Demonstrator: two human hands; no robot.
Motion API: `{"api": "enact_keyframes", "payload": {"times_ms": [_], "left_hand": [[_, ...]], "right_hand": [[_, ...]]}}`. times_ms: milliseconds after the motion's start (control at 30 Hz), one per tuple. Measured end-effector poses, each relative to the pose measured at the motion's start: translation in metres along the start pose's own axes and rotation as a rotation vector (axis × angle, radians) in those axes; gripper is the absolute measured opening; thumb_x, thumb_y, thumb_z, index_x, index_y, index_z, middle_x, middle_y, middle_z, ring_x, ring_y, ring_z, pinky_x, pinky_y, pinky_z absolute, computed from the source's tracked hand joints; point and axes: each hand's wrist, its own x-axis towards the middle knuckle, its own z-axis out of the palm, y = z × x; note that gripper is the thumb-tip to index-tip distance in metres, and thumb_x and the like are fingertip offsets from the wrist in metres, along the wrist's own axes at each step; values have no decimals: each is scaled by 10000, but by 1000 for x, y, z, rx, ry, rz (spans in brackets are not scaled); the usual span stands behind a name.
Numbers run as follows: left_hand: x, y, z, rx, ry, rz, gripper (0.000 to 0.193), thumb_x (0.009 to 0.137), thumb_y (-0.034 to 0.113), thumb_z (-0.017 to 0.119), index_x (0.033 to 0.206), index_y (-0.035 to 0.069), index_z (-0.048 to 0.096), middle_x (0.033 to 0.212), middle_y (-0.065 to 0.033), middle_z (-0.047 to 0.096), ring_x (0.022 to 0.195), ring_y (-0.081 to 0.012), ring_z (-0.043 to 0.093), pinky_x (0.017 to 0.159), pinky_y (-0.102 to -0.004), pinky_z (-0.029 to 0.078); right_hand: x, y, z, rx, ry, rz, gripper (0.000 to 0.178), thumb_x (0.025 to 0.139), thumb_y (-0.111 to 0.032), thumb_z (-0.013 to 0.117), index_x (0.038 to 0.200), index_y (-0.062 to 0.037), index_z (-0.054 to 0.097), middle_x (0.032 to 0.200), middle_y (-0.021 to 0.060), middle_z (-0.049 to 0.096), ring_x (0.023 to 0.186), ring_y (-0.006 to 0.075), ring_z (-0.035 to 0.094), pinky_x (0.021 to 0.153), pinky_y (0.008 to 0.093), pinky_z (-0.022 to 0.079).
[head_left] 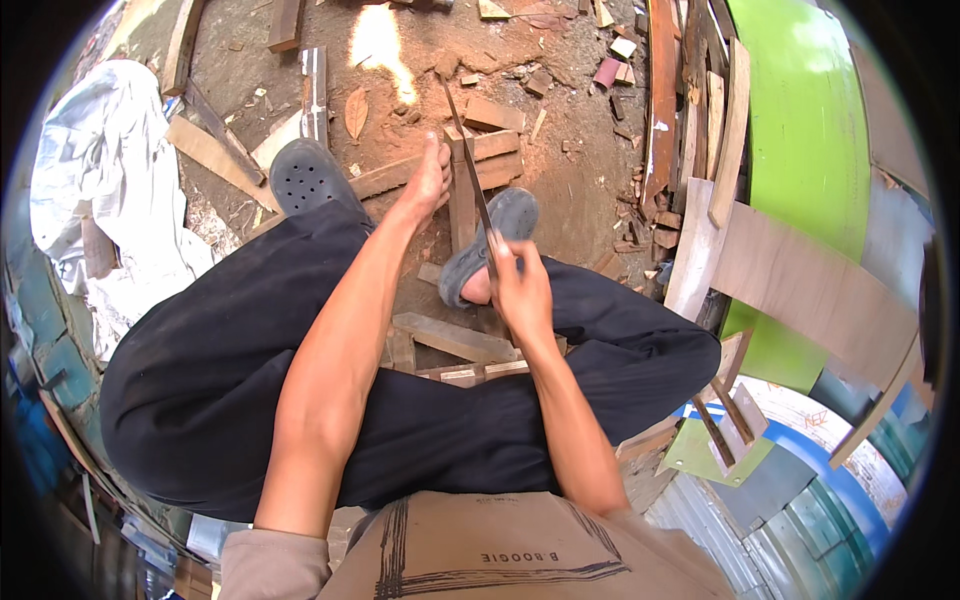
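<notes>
My right hand [522,292] is closed round the handle end of a handsaw [468,148], whose long dark blade points away from me, its tip over the dirt. Beside the blade, a short upright-looking length of wood [461,205] lies lengthwise between my feet. My left hand [428,182] grips this wood from its left side, near the far end; some of its fingers are hidden. Under and beyond it are more wood offcuts [493,115], with reddish sawdust around them. The saw's handle is mostly covered by my right hand.
My feet in grey clogs [310,178] stand on either side of the wood. A white cloth [105,170] lies at the left. Wooden strips [728,140] lean by a green panel [805,130] at the right. Short planks [455,338] lie beneath my legs, and small scraps litter the ground.
</notes>
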Motion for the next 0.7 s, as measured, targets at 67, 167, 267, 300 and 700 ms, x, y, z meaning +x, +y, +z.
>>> {"api": "enact_keyframes", "payload": {"times_ms": [67,167,267,300,700], "left_hand": [[4,1,14,16,-40,-1,966,980,775,65,1647,79,11,1714,-192,-3,1588,-320,40,1272,-486,57],[6,0,7,-1,-111,24,959,986,767,73,1647,76,14,1715,-188,1,1588,-319,40,1272,-483,54],[11,2,2,12,-10,18,958,986,762,63,1646,68,19,1714,-194,-6,1587,-325,40,1272,-484,51],[10,-5,-3,17,6,10,960,985,762,60,1645,66,18,1713,-197,-9,1587,-328,38,1272,-485,49],[2,-1,12,2,13,-20,1001,965,792,58,1646,59,42,1713,-202,34,1585,-342,62,1262,-508,71]], "right_hand": [[86,1,33,-118,182,-251,329,1055,-341,568,1073,-14,599,611,29,564,447,106,475,425,303,353],[103,0,40,-33,73,-54,333,1038,-345,573,1091,-18,609,748,123,628,645,222,574,593,367,441],[51,-11,27,-79,33,-18,363,1035,-368,554,1105,-16,602,956,268,697,924,415,682,833,455,507],[17,-24,14,-123,1,37,371,1042,-374,546,1106,-12,592,919,258,697,884,420,685,806,464,509],[97,-41,41,-137,146,-91,388,1027,-366,574,1076,12,643,866,234,698,830,337,691,790,415,518]]}}
